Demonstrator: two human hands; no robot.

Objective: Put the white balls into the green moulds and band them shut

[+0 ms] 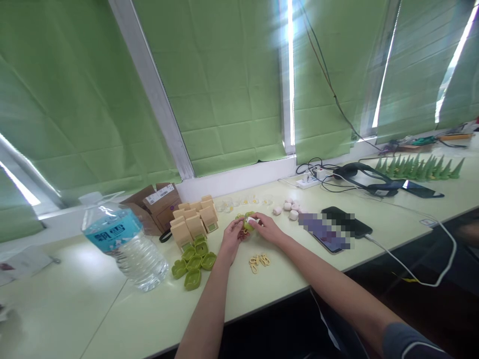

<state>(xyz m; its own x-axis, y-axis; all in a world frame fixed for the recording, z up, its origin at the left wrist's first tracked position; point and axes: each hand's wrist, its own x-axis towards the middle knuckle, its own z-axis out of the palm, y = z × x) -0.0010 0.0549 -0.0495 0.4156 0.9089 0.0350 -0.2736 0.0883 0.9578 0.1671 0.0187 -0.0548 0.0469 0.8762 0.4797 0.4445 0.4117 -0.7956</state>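
Above the middle of the table, my left hand (234,233) is closed round a small green plastic piece (246,226). My right hand (266,228) pinches a small white piece (251,220) against it; whether the two are joined I cannot tell. Just in front of my hands lie several pale yellow loops (259,261). Green cup-like plastic shells (193,262) are grouped to the left, beside upright beige plastic pieces (194,224). Several white rounded pieces (294,215) sit right of my hands, and clear pieces with yellow centres (245,200) line the back.
A large water bottle (127,244) stands at the left, with an open cardboard box (159,204) behind it. Two phones (329,237) (354,223), a white cable (404,271), a power strip (309,180), a black headset (368,178) and green cones (421,167) occupy the right.
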